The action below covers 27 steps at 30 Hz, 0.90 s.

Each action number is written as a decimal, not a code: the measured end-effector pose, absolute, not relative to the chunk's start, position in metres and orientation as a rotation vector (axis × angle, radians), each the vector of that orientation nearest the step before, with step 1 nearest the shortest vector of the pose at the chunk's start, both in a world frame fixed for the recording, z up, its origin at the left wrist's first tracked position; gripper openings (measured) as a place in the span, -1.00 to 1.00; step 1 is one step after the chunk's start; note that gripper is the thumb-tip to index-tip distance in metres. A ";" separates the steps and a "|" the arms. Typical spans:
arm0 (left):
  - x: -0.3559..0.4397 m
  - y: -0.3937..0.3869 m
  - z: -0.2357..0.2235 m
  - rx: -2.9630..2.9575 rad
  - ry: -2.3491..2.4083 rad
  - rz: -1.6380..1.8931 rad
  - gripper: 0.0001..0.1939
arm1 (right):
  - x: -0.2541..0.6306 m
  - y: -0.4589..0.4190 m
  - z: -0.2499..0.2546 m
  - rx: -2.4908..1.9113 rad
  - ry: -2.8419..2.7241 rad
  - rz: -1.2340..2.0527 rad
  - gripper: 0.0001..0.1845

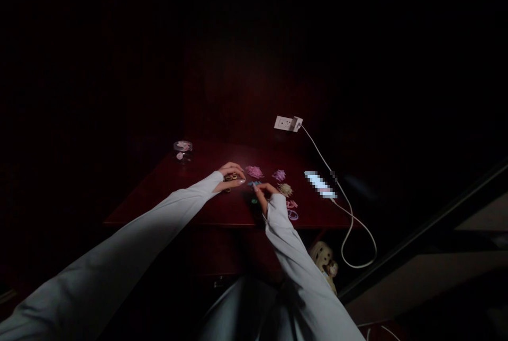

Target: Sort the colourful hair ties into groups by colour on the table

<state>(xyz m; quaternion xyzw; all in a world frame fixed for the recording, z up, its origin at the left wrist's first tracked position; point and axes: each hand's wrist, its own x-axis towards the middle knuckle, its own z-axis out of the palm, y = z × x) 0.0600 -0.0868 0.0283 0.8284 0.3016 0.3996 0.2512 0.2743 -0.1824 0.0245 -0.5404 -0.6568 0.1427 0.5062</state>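
Small heaps of coloured rubber bands lie on a dark red table (166,193). My left hand (231,176) rests on a heap of yellowish bands (230,177), fingers curled over them. My right hand (263,193) pinches at a teal band (254,185) beside it. A pink heap (254,172), a purple heap (279,175) and a tan heap (285,189) lie just beyond and to the right of my hands. A few pink and lilac bands (292,210) sit by my right wrist.
A small clear jar (183,150) stands at the table's far left. A lit phone (319,184) lies on the right, its white cable (349,214) running to a wall socket (288,123). A plush toy (325,259) sits below the table edge. The room is very dark.
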 end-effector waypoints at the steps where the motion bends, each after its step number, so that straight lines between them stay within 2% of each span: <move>1: 0.054 -0.089 0.028 2.277 0.827 1.106 -0.73 | 0.286 -0.188 0.028 -1.313 -1.642 0.268 -0.58; 6: 0.009 -0.104 0.019 2.360 1.211 1.160 -0.77 | 0.359 -0.211 0.037 -1.464 -1.746 0.035 -0.57; 11: -0.023 -0.115 0.016 2.394 1.419 1.188 -0.77 | 0.408 -0.220 0.023 -1.705 -1.795 -0.147 -0.65; 16: -0.025 -0.111 0.020 2.379 1.468 1.241 -0.75 | 0.416 -0.225 0.017 -1.832 -1.955 -0.226 -0.78; 22: -0.023 -0.106 0.019 2.391 1.453 1.240 -0.76 | 0.402 -0.241 0.031 -1.732 -2.055 -0.212 -0.70; 27: -0.021 -0.106 0.018 2.414 1.430 1.233 -0.76 | 0.405 -0.242 0.031 -1.715 -2.050 -0.197 -0.75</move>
